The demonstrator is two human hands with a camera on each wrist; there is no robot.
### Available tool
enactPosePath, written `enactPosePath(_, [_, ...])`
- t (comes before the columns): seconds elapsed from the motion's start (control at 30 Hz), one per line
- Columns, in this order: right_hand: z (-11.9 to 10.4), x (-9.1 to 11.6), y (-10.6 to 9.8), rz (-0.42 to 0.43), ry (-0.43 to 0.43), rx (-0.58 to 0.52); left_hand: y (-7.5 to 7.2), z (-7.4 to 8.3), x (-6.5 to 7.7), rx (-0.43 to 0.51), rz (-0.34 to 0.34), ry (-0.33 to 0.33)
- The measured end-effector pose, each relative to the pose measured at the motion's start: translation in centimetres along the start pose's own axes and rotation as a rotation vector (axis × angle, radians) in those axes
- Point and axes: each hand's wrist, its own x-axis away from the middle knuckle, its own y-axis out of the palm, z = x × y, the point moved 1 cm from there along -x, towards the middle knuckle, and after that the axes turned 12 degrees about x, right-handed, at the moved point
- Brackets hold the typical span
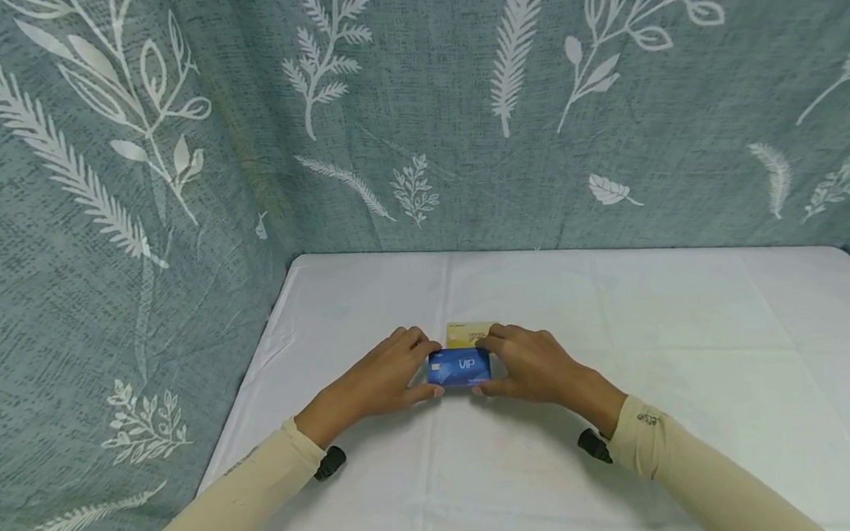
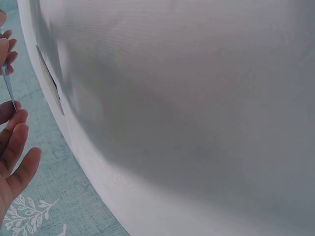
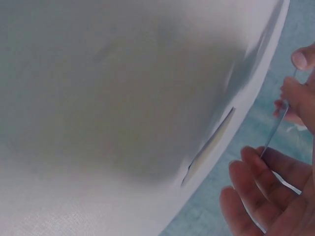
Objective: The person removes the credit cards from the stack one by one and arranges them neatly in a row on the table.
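Note:
Both hands hold one blue card (image 1: pixel 459 367) marked VIP, raised above the white table. My left hand (image 1: pixel 395 369) pinches its left edge between thumb and fingers. At the opposite edge, my right hand (image 1: pixel 528 363) grips it the same way. Just behind it in the head view lies a yellow card (image 1: pixel 467 333), partly covered by the blue one. Seen edge-on, the blue card (image 3: pixel 275 129) sits between the fingertips in the right wrist view, apart from the yellow card (image 3: pixel 209 147) on the tabletop. The left wrist view shows the hand (image 2: pixel 15 157) only at its left border.
A white cloth covers the table (image 1: pixel 698 361), whose far edge meets a teal curtain (image 1: pixel 453 132) with white leaf prints. More curtain hangs along the left side. Dark wrist cameras (image 1: pixel 330 463) jut out under both forearms.

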Motion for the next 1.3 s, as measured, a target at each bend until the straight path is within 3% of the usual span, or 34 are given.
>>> enactPosePath(0.5, [-0.5,-0.3,0.1,0.045,-0.013,0.026,-0.3,0.0,0.5,-0.015,-0.016,-0.008])
enactPosePath(0.8, [-0.8,-0.3,0.3,-0.004,-0.024,-0.005,-0.2,-0.1,0.9,-0.019,-0.029,-0.035])
enactPosePath(1.3, [-1.2,-0.3,0.7,-0.038,-0.047,-0.007,0.1,-0.3,1.5,-0.021,-0.038,-0.021])
